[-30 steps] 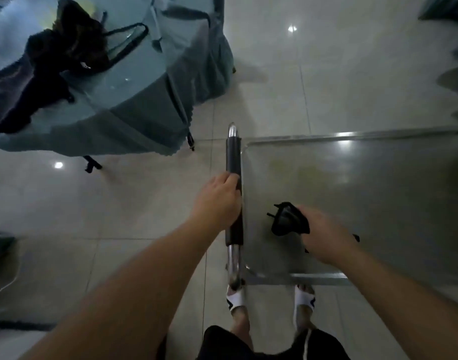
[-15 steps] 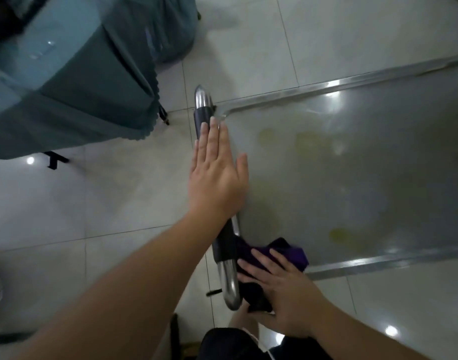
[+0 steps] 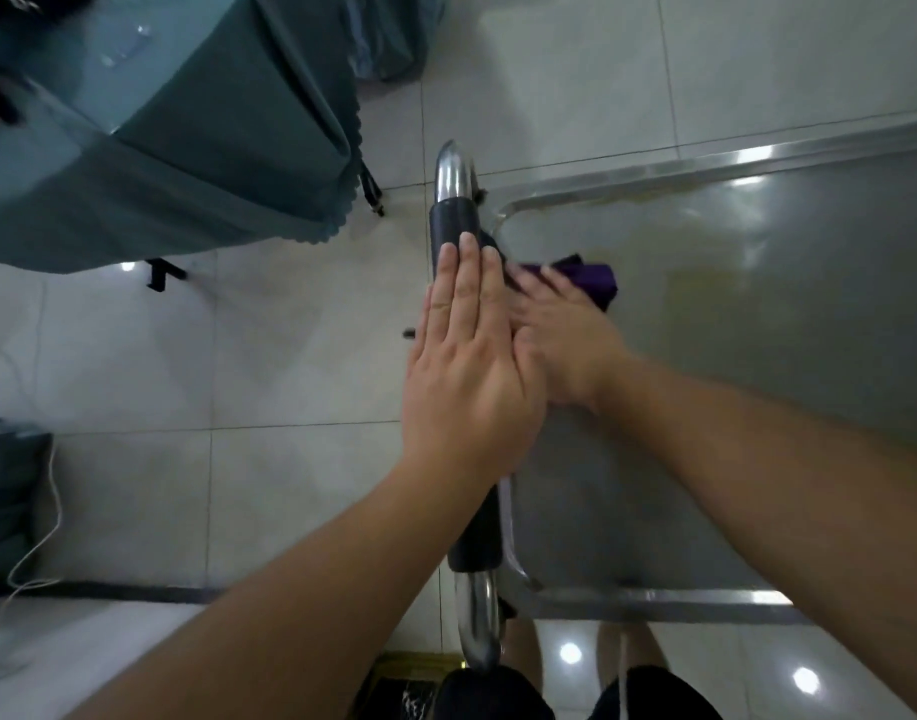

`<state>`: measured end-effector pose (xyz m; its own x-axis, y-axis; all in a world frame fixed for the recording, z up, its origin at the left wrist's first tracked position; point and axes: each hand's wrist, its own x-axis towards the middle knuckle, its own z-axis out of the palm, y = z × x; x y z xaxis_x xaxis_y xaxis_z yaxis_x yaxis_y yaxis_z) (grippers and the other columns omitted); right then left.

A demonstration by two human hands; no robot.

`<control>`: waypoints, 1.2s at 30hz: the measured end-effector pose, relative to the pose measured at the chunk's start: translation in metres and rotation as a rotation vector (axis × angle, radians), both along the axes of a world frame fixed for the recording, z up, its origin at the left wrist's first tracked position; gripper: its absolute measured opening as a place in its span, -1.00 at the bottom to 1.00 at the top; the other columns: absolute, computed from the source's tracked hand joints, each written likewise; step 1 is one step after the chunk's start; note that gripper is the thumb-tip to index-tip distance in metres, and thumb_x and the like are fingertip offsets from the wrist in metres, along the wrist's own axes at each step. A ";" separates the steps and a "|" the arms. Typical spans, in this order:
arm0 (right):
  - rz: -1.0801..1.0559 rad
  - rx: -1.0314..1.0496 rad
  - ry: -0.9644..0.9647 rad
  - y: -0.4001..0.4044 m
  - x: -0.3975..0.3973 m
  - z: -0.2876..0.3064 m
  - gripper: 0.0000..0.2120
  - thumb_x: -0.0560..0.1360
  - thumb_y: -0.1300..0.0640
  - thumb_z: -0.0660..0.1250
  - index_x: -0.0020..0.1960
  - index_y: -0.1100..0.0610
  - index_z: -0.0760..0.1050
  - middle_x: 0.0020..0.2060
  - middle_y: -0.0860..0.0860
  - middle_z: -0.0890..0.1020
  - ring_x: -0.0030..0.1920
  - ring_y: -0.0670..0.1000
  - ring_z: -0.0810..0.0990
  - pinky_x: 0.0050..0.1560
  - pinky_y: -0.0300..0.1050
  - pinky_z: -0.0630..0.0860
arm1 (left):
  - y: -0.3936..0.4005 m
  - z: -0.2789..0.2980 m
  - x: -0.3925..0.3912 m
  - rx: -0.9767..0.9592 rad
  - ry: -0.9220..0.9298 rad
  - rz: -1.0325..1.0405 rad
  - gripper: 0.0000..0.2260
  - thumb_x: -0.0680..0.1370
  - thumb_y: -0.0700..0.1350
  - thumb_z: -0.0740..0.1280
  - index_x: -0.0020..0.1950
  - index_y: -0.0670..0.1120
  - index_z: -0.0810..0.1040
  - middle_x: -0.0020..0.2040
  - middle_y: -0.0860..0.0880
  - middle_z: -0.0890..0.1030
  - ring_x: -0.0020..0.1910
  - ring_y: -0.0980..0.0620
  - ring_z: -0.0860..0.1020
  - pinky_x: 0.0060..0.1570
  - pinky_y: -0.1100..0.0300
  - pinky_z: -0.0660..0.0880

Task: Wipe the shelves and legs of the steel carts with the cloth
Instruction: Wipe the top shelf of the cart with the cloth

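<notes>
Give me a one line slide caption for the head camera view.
Left hand flat on the cart handle while the right hand presses a purple cloth on the steel shelf.

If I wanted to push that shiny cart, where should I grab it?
Probably the black padded sleeve on the handle bar, gripped from above. It is round, stands clear of the shelf, and the left hand already lies flat along it.

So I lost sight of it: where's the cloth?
The purple cloth lies under the right hand on the cart shelf, beside the handle.
</notes>
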<state>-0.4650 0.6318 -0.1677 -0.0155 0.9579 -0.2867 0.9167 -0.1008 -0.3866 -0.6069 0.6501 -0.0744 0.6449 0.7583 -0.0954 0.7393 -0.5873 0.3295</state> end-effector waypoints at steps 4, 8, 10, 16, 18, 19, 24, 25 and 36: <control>-0.139 -0.009 -0.071 0.069 0.043 -0.009 -0.39 0.69 -0.22 -0.10 0.70 -0.10 -0.06 0.68 -0.15 0.03 0.68 -0.02 -0.11 0.65 0.12 -0.16 | 0.002 0.000 0.000 -0.028 -0.027 0.026 -0.39 0.70 0.07 -0.11 0.72 -0.13 -0.05 0.74 -0.07 -0.10 0.70 0.09 -0.21 0.67 0.07 -0.17; -0.146 -0.006 -0.042 0.063 0.039 -0.009 -0.39 0.70 -0.23 -0.08 0.70 -0.10 -0.02 0.68 -0.16 0.04 0.68 -0.01 -0.11 0.65 0.11 -0.18 | -0.002 0.002 0.001 -0.029 -0.018 0.046 -0.39 0.70 0.06 -0.09 0.73 -0.13 -0.03 0.74 -0.06 -0.09 0.70 0.10 -0.20 0.67 0.09 -0.17; -0.176 -0.031 -0.013 0.041 0.024 -0.003 -0.38 0.69 -0.23 -0.07 0.70 -0.09 0.00 0.68 -0.16 0.07 0.68 -0.01 -0.08 0.65 0.11 -0.16 | -0.004 0.003 0.000 -0.032 -0.013 0.039 -0.39 0.70 0.05 -0.08 0.73 -0.14 -0.02 0.74 -0.07 -0.08 0.70 0.08 -0.19 0.68 0.06 -0.14; -0.057 -0.018 0.048 -0.108 -0.041 0.005 -0.37 0.61 -0.23 0.04 0.66 -0.13 0.16 0.63 -0.18 0.23 0.67 0.01 0.07 0.64 0.15 -0.04 | -0.005 0.009 0.001 -0.013 0.039 0.055 -0.36 0.70 0.15 -0.07 0.74 -0.07 -0.06 0.75 -0.02 -0.10 0.69 0.11 -0.21 0.64 0.11 -0.22; 0.003 -0.023 0.069 -0.165 -0.055 0.000 -0.40 0.62 -0.22 0.12 0.64 -0.16 0.20 0.63 -0.20 0.22 0.67 0.01 0.06 0.64 0.16 -0.04 | -0.004 0.010 0.002 -0.004 0.109 0.039 -0.35 0.71 0.16 -0.07 0.74 -0.06 -0.13 0.74 0.00 -0.18 0.68 0.10 -0.26 0.60 0.13 -0.29; 0.032 -0.039 0.066 -0.192 -0.061 -0.002 -0.39 0.62 -0.23 0.13 0.65 -0.18 0.16 0.64 -0.21 0.18 0.67 0.00 0.02 0.64 0.15 -0.06 | -0.003 0.011 0.002 0.006 0.149 0.029 -0.35 0.71 0.16 -0.06 0.74 -0.05 -0.16 0.74 0.01 -0.21 0.68 0.09 -0.29 0.57 0.13 -0.33; 0.135 -0.088 0.011 -0.271 -0.062 -0.003 -0.43 0.66 -0.28 0.06 0.65 -0.22 0.15 0.63 -0.25 0.18 0.67 -0.02 0.04 0.61 0.15 -0.03 | -0.005 0.019 0.007 -0.037 0.112 0.076 -0.36 0.72 0.16 0.04 0.74 0.01 -0.07 0.74 0.04 -0.17 0.69 0.09 -0.25 0.54 0.13 -0.30; 0.152 -0.090 0.011 -0.272 -0.057 -0.003 -0.45 0.67 -0.27 0.03 0.64 -0.22 0.17 0.63 -0.26 0.19 0.67 -0.03 0.04 0.61 0.15 -0.01 | -0.007 0.019 0.008 -0.052 0.079 0.102 -0.37 0.72 0.16 0.04 0.74 0.00 -0.07 0.74 0.05 -0.16 0.68 0.11 -0.25 0.57 0.12 -0.28; -0.022 -0.052 -0.103 -0.075 0.087 -0.008 -0.39 0.65 -0.27 0.06 0.66 -0.17 0.14 0.64 -0.22 0.18 0.66 -0.04 0.07 0.64 0.09 -0.07 | -0.014 0.011 0.016 0.074 0.143 0.101 -0.40 0.76 0.13 -0.09 0.74 -0.09 -0.14 0.73 -0.03 -0.23 0.67 0.12 -0.33 0.54 0.24 -0.43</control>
